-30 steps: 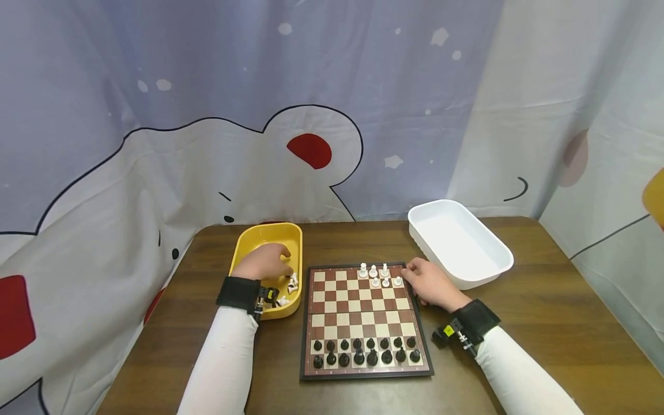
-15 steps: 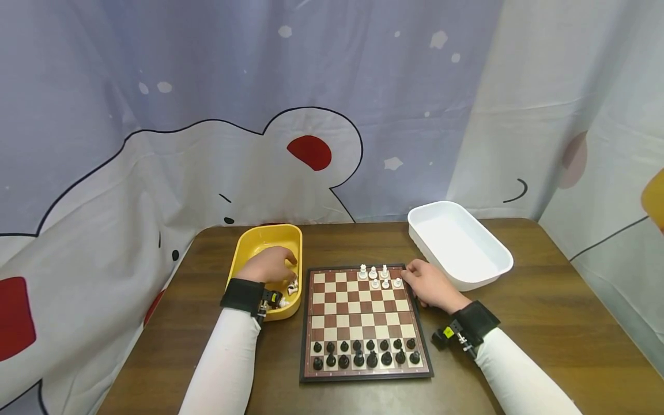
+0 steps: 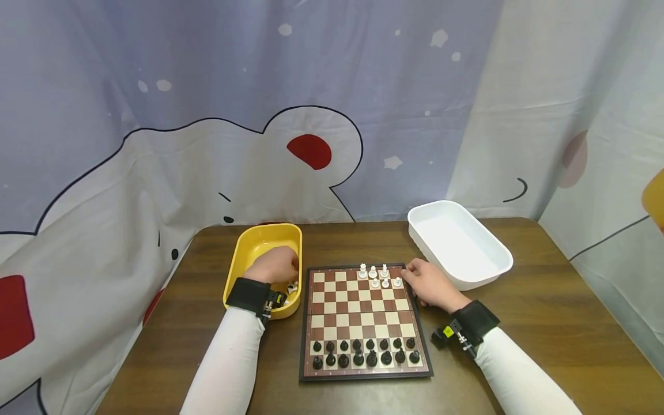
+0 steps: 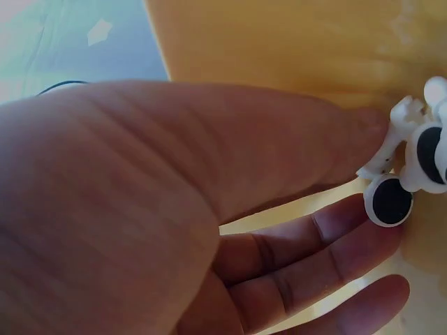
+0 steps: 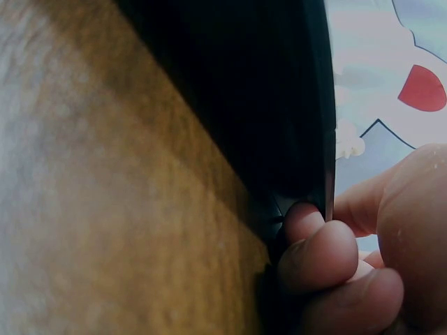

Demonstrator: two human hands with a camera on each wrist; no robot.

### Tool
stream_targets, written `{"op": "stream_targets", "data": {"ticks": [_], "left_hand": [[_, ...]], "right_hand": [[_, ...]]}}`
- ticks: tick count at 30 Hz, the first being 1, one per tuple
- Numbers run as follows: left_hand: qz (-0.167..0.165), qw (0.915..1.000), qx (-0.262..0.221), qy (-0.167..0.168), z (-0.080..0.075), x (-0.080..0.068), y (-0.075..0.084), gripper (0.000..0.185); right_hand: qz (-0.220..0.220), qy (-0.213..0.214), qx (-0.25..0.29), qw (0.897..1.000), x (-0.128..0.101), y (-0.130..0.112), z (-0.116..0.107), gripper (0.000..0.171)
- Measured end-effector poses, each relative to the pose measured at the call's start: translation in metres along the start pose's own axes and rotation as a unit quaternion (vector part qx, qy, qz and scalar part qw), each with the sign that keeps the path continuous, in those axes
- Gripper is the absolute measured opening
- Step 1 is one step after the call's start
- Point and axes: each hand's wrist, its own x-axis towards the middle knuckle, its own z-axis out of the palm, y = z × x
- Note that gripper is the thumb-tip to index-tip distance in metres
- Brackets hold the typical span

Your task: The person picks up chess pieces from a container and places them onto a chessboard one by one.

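Over the last second the left hand point(image 3: 274, 266) has drawn back across the yellow tray point(image 3: 256, 242) toward its near right corner, while the right hand has not shifted.

In the left wrist view the thumb and fingers point(image 4: 328, 241) are closing on a small heap of white chess pieces point(image 4: 408, 171) lying tumbled on the tray floor, felt bases showing. The thumb tip touches one piece, the fingers lie only loosely bent beneath, and nothing is yet pinched. The sound way to take one is probably to single out the nearest piece, pinch its stem between thumb and forefinger, and lift straight up so the others are not dragged along.

On the chessboard point(image 3: 363, 323), black pieces point(image 3: 365, 351) fill the two near rows and a few white pieces point(image 3: 380, 275) stand at the far right.

The right hand point(image 3: 430, 283) rests on the table point(image 3: 544, 300) at the board's far right corner, beside the white tray point(image 3: 459, 242). Its curled fingertips point(image 5: 311, 244) press against the board's dark edge — steadying it, it seems — and hold no piece.
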Motion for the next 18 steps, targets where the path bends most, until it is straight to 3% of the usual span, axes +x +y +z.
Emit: {"op": "stream_targets", "data": {"ticks": [18], "left_hand": [[-0.022,0.9996,0.015,0.008,0.0012,-0.0001,0.0024,0.012]], "right_hand": [[-0.001,0.006,-0.011,1.000,-0.0006,-0.0010,-0.0007,0.027]]}}
